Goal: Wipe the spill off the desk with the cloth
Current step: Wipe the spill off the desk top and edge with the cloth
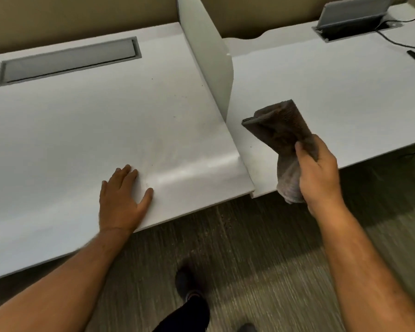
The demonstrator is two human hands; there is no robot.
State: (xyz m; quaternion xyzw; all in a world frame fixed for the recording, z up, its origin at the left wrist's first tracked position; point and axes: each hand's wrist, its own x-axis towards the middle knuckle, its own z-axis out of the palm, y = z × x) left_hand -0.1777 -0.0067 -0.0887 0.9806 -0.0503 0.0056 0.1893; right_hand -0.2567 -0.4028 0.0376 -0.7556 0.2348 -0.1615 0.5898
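Observation:
A white desk [70, 130] fills the left half of the view. My left hand [122, 200] lies flat on it near its front edge, fingers spread, holding nothing. A faint wet-looking sheen [197, 168] runs along the desk's front right corner, just right of that hand. My right hand [319, 176] is raised over the front edge of the neighbouring desk and grips a folded brown-grey cloth [280, 130]. The cloth sticks up and to the left from my fist and hangs clear of the surface.
A white divider panel [209, 61] stands upright between the two desks. A grey cable hatch [70, 61] is set into the left desk at the back. The right desk [345, 92] has an open hatch [355, 17], black cables [398, 41] and a dark object at its far right. Carpet and my shoe [187, 281] are below.

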